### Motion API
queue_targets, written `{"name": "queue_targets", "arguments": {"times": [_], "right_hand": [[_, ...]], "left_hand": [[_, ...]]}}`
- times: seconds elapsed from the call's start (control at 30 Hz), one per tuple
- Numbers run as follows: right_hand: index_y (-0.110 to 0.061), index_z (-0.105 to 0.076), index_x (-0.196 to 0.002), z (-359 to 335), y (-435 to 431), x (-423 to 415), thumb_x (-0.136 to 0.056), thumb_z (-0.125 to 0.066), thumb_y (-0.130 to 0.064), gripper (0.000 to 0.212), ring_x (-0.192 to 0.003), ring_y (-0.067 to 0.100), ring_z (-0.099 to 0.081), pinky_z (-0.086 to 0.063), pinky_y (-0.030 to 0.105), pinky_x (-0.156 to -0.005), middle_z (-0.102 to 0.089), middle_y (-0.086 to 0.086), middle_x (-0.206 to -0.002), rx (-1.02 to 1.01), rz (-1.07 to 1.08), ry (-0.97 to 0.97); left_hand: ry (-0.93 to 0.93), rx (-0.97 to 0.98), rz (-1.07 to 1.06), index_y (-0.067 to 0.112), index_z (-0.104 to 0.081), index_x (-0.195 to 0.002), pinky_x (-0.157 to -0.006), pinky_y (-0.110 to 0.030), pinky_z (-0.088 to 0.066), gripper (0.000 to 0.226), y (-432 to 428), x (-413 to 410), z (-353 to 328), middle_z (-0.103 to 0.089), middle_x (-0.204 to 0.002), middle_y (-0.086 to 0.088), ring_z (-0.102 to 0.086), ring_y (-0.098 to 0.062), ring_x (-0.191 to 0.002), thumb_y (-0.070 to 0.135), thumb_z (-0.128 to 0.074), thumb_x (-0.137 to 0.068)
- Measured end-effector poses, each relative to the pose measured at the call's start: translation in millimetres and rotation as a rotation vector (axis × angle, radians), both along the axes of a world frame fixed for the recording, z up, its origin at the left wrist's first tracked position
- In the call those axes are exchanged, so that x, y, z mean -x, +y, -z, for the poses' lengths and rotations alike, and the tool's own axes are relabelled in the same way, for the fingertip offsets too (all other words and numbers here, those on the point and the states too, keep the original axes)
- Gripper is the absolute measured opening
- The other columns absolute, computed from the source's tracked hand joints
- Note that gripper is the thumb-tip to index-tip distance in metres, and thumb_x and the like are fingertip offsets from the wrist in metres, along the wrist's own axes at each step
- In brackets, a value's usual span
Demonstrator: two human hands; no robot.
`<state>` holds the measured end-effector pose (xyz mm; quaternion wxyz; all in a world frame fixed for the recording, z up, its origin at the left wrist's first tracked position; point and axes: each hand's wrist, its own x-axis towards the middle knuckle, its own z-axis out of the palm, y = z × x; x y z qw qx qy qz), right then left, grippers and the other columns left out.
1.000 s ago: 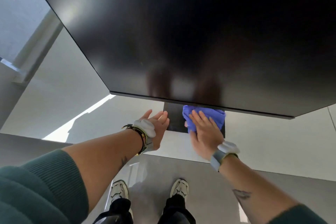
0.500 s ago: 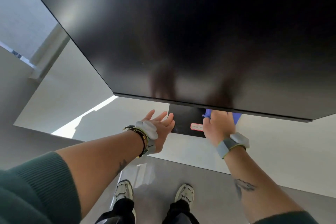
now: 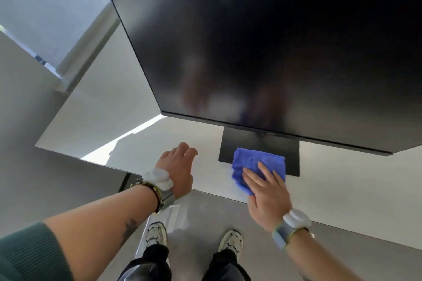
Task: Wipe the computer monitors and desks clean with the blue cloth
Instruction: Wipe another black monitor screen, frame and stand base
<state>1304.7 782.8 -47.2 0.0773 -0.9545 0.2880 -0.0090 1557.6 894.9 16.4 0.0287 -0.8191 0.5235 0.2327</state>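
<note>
Observed: the right grip (image 3: 267,191) lies flat, fingers straight and spread, pressing the blue cloth (image 3: 258,162) down rather than clutching it; a flat palm is judged to spread pressure for wiping. The cloth is bunched, lying across the front left corner of the stand base (image 3: 258,141) and onto the white worktop (image 3: 342,178) before it. The left grip (image 3: 177,166) is released, fingers loosely extended, holding nothing, low over the worktop left of the base; contact cannot be told. Probably bracing. The monitor (image 3: 262,41) overhangs both. Step judged: wiping beneath the screen

1 monitor (image 3: 274,41), 1 cloth (image 3: 253,163), 2 hands (image 3: 177,167) (image 3: 267,196)
</note>
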Motion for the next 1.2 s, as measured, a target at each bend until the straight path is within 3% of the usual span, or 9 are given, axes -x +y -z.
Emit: {"name": "queue_targets", "arguments": {"times": [0.23, 0.3, 0.37, 0.47, 0.57, 0.67, 0.83, 1.0, 1.2], "right_hand": [[-0.011, -0.072, -0.111, -40, -9, -82, -0.079, -0.03, -0.033, 0.056, -0.098, 0.033, -0.065, -0.044, 0.032, -0.078, -0.073, 0.011, -0.106, -0.509, 0.894, -0.742], [-0.01, -0.067, -0.116, -46, -21, -73, -0.081, -0.036, -0.026, 0.049, -0.103, 0.036, -0.061, -0.045, 0.034, -0.08, -0.07, 0.013, -0.111, -0.365, 1.072, -0.788], [-0.01, -0.06, -0.13, -33, -15, -69, -0.084, -0.053, -0.02, 0.048, -0.123, 0.033, -0.053, -0.044, 0.041, -0.1, -0.06, 0.01, -0.132, -0.034, 0.603, -0.405], [-0.016, -0.04, -0.15, 4, -7, -83, -0.087, -0.061, -0.029, 0.068, -0.147, 0.025, -0.03, -0.026, 0.047, -0.118, -0.032, 0.003, -0.16, -0.028, 0.021, 0.067], [-0.014, -0.019, -0.158, 10, -38, -53, -0.098, -0.04, -0.03, 0.065, -0.153, 0.022, -0.009, -0.009, 0.044, -0.122, -0.013, 0.002, -0.166, -0.116, 0.437, 0.113], [-0.002, -0.027, -0.153, 8, -71, 1, -0.095, -0.023, -0.033, 0.067, -0.149, 0.035, -0.018, -0.013, 0.047, -0.123, -0.026, 0.018, -0.16, -0.064, 0.756, 0.164], [0.005, -0.059, -0.131, 20, -14, 9, -0.072, -0.072, -0.022, 0.065, -0.127, 0.04, -0.054, -0.048, 0.049, -0.101, -0.054, 0.024, -0.138, -0.041, 0.01, 0.078], [-0.001, -0.03, -0.153, 16, -51, 54, -0.095, -0.043, -0.04, 0.071, -0.149, 0.034, -0.022, -0.024, 0.051, -0.119, -0.024, 0.019, -0.161, -0.135, 0.784, 0.088], [0.012, -0.057, -0.127, 2, -30, 64, -0.067, -0.082, 0.001, 0.067, -0.119, 0.043, -0.061, -0.053, 0.042, -0.093, -0.058, 0.029, -0.131, -0.224, 0.476, -0.037]], "left_hand": [[0.0, 0.005, 0.081, 0.027, -0.024, -0.155, -0.117, -0.034, -0.025, 0.075, 6, 2, 7, -0.028, -0.155, 0.004, -0.032, -0.021, -0.142, 0.023, -0.051, -0.085], [0.012, 0.023, 0.111, 0.026, -0.023, -0.156, -0.12, -0.033, -0.019, 0.075, -1, 7, 10, -0.027, -0.158, 0.005, -0.023, -0.02, -0.148, 0.022, -0.05, -0.086], [0.034, 0.021, 0.128, 0.022, -0.015, -0.159, -0.122, -0.034, -0.014, 0.079, -10, 15, 12, -0.02, -0.163, 0.003, -0.013, -0.02, -0.153, 0.02, -0.049, -0.087], [0.043, -0.015, 0.142, 0.018, 0.006, -0.16, -0.125, -0.036, -0.006, 0.089, -22, 23, 16, 0.004, -0.168, 0.001, 0.004, -0.018, -0.155, 0.02, -0.046, -0.088], [0.034, -0.086, 0.199, 0.02, 0.016, -0.158, -0.125, -0.039, 0.0, 0.09, -32, 31, 14, 0.019, -0.166, 0.004, 0.017, -0.017, -0.153, 0.018, -0.043, -0.089], [0.024, -0.143, 0.228, 0.02, 0.016, -0.158, -0.125, -0.042, 0.002, 0.088, -40, 36, 13, 0.022, -0.165, 0.003, 0.022, -0.019, -0.151, 0.018, -0.042, -0.091], [0.025, -0.192, 0.208, 0.018, 0.011, -0.159, -0.125, -0.041, 0.001, 0.089, -41, 53, 16, 0.022, -0.165, 0.001, 0.021, -0.018, -0.152, 0.016, -0.045, -0.09], [-0.001, -0.243, 0.188, 0.022, 0.015, -0.158, -0.126, -0.042, 0.002, 0.088, -30, 61, 22, 0.026, -0.164, 0.002, 0.021, -0.017, -0.152, 0.014, -0.041, -0.091], [-0.04, -0.204, 0.128, 0.023, 0.002, -0.16, -0.125, -0.038, -0.009, 0.081, -27, 68, 16, 0.003, -0.168, 0.001, -0.001, -0.02, -0.155, 0.019, -0.043, -0.092]]}}
